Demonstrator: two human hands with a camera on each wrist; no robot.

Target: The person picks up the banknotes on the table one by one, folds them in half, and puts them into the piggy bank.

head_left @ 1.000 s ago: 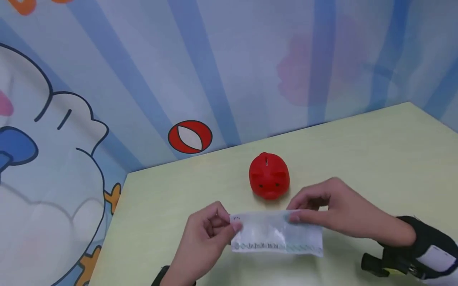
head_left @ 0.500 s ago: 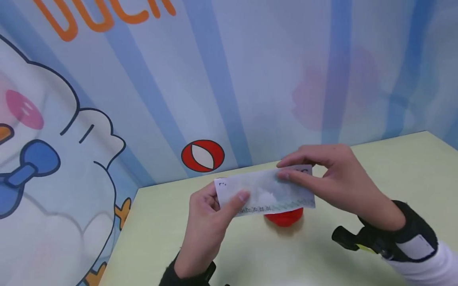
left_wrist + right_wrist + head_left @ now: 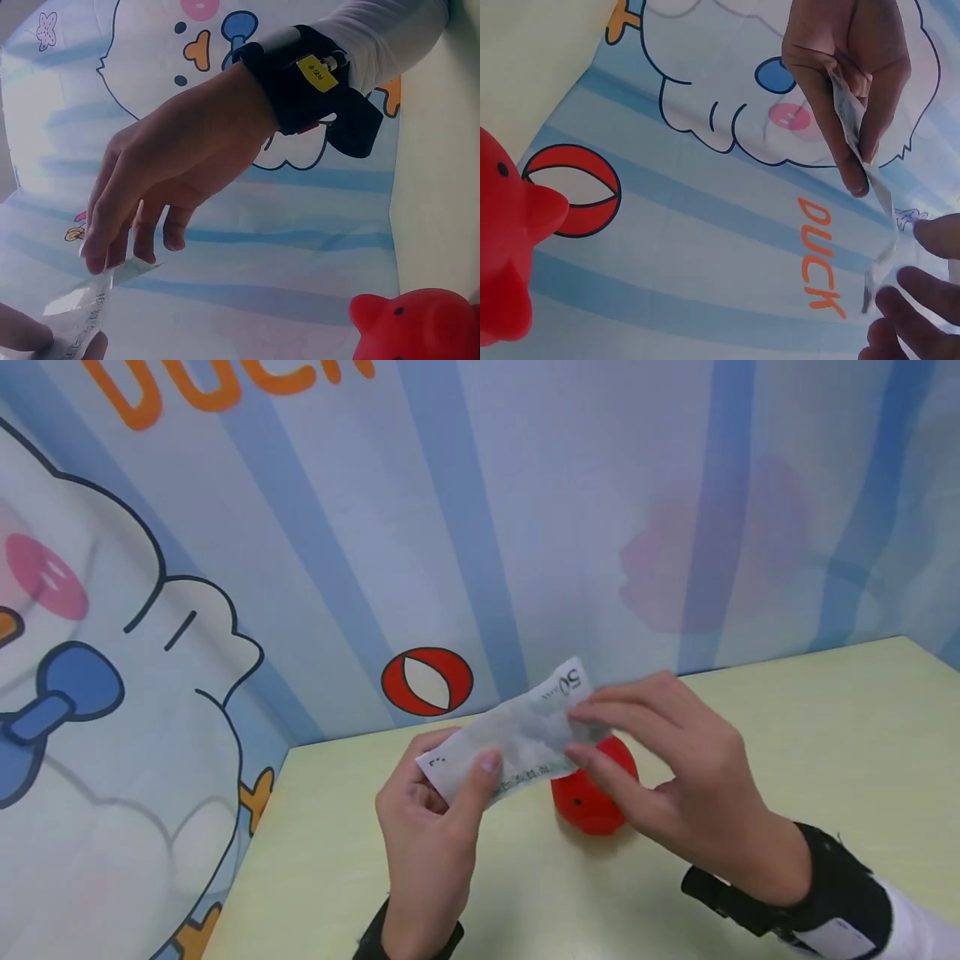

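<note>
Here, above a pale yellow-green tabletop [image 3: 787, 735], a person's left hand [image 3: 431, 827] and right hand [image 3: 667, 777] are holding a pale grey paper banknote marked "50" [image 3: 517, 739] in the air, tilted up toward the right. The left thumb and curled fingers are pinching the note's lower left end, while the right thumb and forefinger are pinching its right part. Just behind and below the note, a glossy red plastic piggy bank [image 3: 592, 793] is sitting on the table before a blue-striped cartoon duck wall covering [image 3: 225, 568].

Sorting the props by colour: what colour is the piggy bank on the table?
Red; the piggy bank shows best in the head view.
</note>
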